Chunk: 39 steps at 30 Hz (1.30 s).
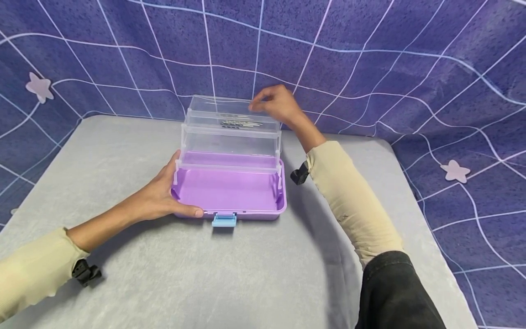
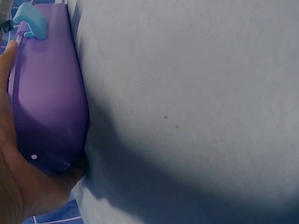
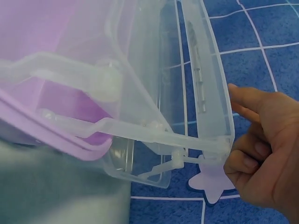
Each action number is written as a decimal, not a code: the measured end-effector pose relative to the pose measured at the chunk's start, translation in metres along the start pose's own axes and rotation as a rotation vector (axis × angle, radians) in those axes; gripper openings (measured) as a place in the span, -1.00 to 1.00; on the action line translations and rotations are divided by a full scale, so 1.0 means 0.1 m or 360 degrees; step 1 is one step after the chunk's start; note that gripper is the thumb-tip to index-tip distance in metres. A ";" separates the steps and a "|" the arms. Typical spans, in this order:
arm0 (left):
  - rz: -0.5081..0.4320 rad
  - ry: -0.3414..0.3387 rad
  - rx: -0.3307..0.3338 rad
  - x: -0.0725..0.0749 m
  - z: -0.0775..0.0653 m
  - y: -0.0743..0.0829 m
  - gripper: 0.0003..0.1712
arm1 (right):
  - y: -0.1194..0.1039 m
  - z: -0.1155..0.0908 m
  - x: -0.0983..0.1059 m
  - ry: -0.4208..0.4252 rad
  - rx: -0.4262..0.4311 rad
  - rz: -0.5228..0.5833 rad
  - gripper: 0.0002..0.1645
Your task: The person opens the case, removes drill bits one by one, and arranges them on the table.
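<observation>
A purple storage box [image 1: 230, 192] stands unfolded on the table, its clear stepped trays [image 1: 230, 146] raised toward the back. Several thin dark and pale rods, like drill bits [image 1: 240, 124], lie in an upper tray. At the box's left front corner, my left hand [image 1: 164, 194] grips the wall, thumb along the front rim. Its fingers wrap the end of the box in the left wrist view. My right hand [image 1: 275, 104] is over the uppermost clear section at its right back edge. In the right wrist view one fingertip meets that edge from outside, other fingers curled below.
A light blue latch [image 1: 224, 220] hangs from the box's front. The grey tabletop [image 1: 246, 274] extends around the box. Close behind it rises a dark blue-purple cloth [image 1: 230, 45] with a grid pattern and pale stars. Clear hinge arms [image 3: 159, 133] link the trays at the side.
</observation>
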<state>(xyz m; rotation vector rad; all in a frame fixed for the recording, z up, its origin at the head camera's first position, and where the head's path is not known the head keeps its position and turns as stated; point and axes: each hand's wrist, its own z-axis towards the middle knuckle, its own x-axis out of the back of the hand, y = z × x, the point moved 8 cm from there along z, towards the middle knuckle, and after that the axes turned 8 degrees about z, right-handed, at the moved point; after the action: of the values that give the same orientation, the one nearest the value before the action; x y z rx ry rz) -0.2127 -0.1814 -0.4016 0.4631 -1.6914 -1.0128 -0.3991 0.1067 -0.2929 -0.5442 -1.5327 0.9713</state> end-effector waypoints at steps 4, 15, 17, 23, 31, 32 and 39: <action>0.0019 0.0000 0.0016 0.00 -0.01 -0.01 0.95 | -0.04 0.04 -0.03 -0.0016 0.0001 -0.0131 -0.69; -0.0010 -0.0017 0.0028 -0.01 0.00 -0.01 0.94 | -0.06 0.12 -0.10 -0.0064 0.0008 -0.0307 -0.73; -0.0017 -0.0020 0.0029 -0.01 0.00 -0.01 0.94 | -0.06 0.13 -0.11 -0.0077 0.0002 -0.0322 -0.74; -0.0012 -0.0021 0.0011 -0.01 0.01 0.01 0.93 | -0.06 0.15 -0.13 -0.0106 -0.0013 -0.0344 -0.74; -0.0013 -0.0024 0.0005 -0.01 0.01 0.01 0.92 | -0.07 0.17 -0.19 -0.0151 0.0005 -0.0440 -0.77; -0.0009 -0.0022 0.0009 -0.01 0.01 0.01 0.93 | -0.07 0.17 -0.19 -0.0157 0.0007 -0.0453 -0.77; -0.0002 -0.0023 0.0019 -0.01 0.00 0.01 0.94 | -0.07 0.20 -0.22 -0.0241 0.0034 -0.0519 -0.75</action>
<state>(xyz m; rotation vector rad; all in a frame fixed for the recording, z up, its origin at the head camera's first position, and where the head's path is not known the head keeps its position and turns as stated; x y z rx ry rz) -0.2126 -0.1802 -0.4014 0.4657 -1.7108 -1.0097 -0.4123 0.0798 -0.2988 -0.1984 -1.6806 0.7878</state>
